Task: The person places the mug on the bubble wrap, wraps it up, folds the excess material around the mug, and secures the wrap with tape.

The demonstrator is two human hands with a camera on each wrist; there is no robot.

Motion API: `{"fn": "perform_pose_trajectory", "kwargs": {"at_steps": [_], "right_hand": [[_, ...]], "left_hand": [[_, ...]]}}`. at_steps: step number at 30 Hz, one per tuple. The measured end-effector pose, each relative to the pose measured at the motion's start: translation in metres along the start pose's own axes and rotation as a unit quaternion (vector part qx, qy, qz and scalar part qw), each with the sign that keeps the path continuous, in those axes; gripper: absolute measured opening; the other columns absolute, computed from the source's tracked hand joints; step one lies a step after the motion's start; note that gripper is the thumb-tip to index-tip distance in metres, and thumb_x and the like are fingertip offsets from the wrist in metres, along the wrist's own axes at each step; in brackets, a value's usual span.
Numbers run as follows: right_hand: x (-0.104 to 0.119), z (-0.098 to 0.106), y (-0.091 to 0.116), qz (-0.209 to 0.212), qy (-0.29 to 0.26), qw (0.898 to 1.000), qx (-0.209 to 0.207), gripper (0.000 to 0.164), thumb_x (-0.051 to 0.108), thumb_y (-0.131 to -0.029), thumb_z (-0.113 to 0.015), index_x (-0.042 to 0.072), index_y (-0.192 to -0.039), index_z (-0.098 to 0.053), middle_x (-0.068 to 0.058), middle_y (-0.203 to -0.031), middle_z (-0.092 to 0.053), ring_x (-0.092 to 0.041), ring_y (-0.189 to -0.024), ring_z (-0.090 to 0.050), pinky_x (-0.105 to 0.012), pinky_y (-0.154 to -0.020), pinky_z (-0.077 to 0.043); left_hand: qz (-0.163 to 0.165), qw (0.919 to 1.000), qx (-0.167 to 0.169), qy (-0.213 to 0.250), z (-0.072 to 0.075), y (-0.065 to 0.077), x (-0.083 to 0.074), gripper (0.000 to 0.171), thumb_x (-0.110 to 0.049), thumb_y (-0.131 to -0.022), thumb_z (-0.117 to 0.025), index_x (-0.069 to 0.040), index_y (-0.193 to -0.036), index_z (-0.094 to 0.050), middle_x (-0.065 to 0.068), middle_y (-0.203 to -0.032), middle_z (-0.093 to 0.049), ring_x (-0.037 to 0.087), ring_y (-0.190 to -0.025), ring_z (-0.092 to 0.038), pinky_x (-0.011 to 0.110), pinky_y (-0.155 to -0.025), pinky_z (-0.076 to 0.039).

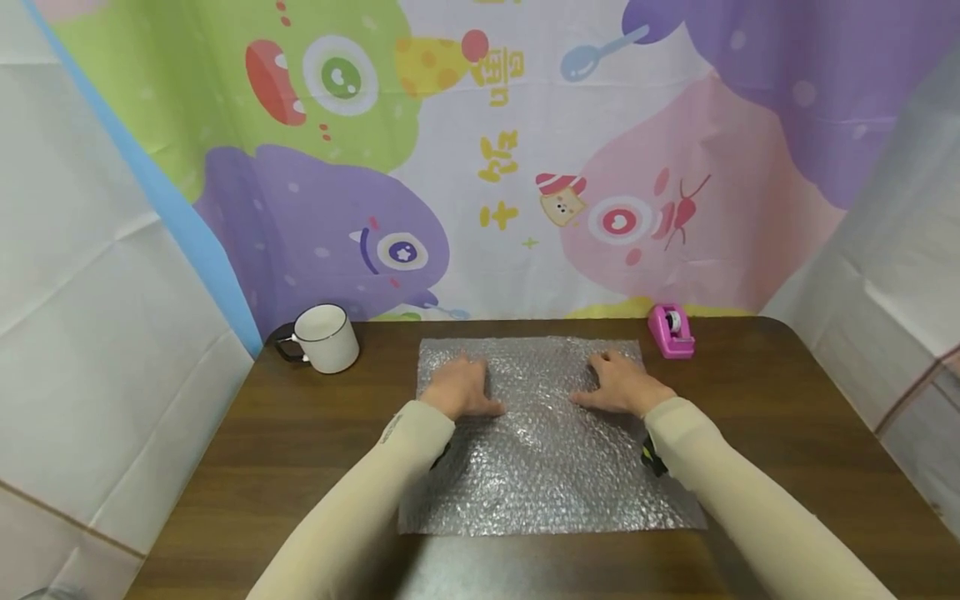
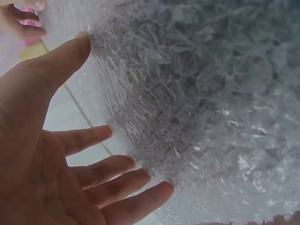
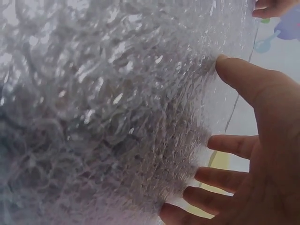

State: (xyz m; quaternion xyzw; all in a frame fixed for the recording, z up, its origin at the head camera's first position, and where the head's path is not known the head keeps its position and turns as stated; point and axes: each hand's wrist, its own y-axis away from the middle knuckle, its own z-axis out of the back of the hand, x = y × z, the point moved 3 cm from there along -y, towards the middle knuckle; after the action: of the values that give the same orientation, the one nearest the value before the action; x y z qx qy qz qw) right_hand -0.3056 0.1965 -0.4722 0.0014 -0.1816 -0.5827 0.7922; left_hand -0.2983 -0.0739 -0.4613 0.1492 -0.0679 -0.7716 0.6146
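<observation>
A sheet of clear bubble wrap lies flat on the brown wooden table, its bubbles catching the light. On its left part rests my left hand, fingers spread and fingertips on the film. My right hand touches the right part the same way, thumb pointing inward toward the other hand. In the left wrist view, the thumb and fingertips of the left hand meet the bubble wrap. The right wrist view has the right hand with its fingertips likewise against the film. Neither hand grips anything.
A white mug with a dark rim and handle stands at the back left of the table. At the back right sits a pink tape dispenser. Behind the table hangs a cartoon-printed curtain.
</observation>
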Motion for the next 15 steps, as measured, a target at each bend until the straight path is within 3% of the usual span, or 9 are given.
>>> {"fn": "perform_pose_trajectory", "kwargs": {"at_steps": [15], "right_hand": [[0.006, 0.000, 0.013, -0.006, -0.015, 1.000, 0.005, 0.088, 0.056, -0.091, -0.070, -0.005, -0.148, -0.045, -0.039, -0.153, -0.036, -0.058, -0.138, -0.042, -0.070, -0.109, -0.042]], "left_hand": [[0.001, 0.9997, -0.006, -0.024, -0.005, 0.013, -0.002, 0.099, -0.067, -0.083, -0.073, -0.012, -0.158, -0.040, 0.023, -0.159, -0.042, 0.043, -0.137, -0.052, 0.057, -0.106, -0.051]]}}
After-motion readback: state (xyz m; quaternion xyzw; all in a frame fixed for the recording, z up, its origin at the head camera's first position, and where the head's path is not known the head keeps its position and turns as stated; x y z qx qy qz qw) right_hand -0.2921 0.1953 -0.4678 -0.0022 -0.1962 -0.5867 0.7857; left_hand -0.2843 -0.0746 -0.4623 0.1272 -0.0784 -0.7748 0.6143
